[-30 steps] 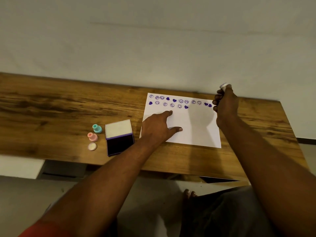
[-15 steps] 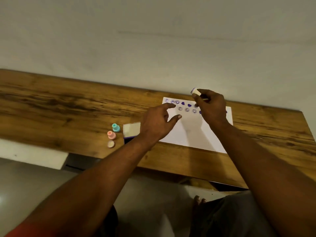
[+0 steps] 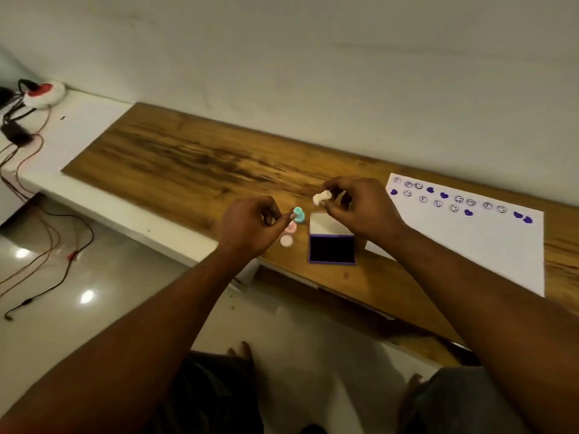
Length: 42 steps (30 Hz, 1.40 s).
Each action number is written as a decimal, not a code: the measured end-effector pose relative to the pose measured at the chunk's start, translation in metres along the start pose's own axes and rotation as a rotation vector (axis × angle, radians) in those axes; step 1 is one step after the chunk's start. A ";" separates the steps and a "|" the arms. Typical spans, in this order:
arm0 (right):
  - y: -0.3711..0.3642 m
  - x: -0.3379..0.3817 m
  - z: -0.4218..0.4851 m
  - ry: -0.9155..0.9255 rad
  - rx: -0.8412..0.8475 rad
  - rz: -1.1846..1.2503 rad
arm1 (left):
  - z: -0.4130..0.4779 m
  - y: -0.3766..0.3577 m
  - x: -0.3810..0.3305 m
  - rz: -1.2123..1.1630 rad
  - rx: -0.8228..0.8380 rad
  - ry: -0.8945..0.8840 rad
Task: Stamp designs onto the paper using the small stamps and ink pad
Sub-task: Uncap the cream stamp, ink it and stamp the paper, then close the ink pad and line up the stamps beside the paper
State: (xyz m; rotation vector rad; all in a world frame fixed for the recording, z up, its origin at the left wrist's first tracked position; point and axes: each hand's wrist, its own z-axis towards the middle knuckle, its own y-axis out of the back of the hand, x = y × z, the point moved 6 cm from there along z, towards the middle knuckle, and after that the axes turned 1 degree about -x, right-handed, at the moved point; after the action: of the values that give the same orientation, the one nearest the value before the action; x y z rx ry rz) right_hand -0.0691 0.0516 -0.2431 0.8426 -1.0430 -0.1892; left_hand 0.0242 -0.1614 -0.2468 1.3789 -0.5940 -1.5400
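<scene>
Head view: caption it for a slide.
Right hand pinches a white stamp by the open ink pad; left hand at the teal stamp.

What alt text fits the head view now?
Right hand pinches a white stamp near the open ink pad on a wooden table. Left hand is at the teal stamp beside a pink stamp; grip unclear. Paper with purple prints lies to the right.
</scene>
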 end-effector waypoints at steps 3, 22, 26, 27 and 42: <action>-0.013 0.021 -0.001 0.089 0.078 -0.054 | -0.009 0.001 0.020 0.039 0.071 0.014; -0.076 0.058 -0.001 0.297 0.364 -0.560 | -0.033 -0.034 0.039 0.025 0.184 0.133; -0.082 0.061 -0.001 0.298 0.415 -0.609 | -0.032 -0.036 0.036 0.027 0.186 0.115; -0.084 0.063 -0.001 0.322 0.417 -0.633 | -0.032 -0.037 0.037 0.025 0.192 0.115; -0.086 0.075 -0.007 0.454 0.435 -0.726 | -0.032 -0.047 0.040 0.012 0.206 0.106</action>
State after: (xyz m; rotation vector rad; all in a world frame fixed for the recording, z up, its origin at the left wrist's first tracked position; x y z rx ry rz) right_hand -0.0035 -0.0415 -0.2533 1.5609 -0.3137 -0.3674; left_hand 0.0423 -0.1690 -0.3133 1.5987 -0.7091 -1.4172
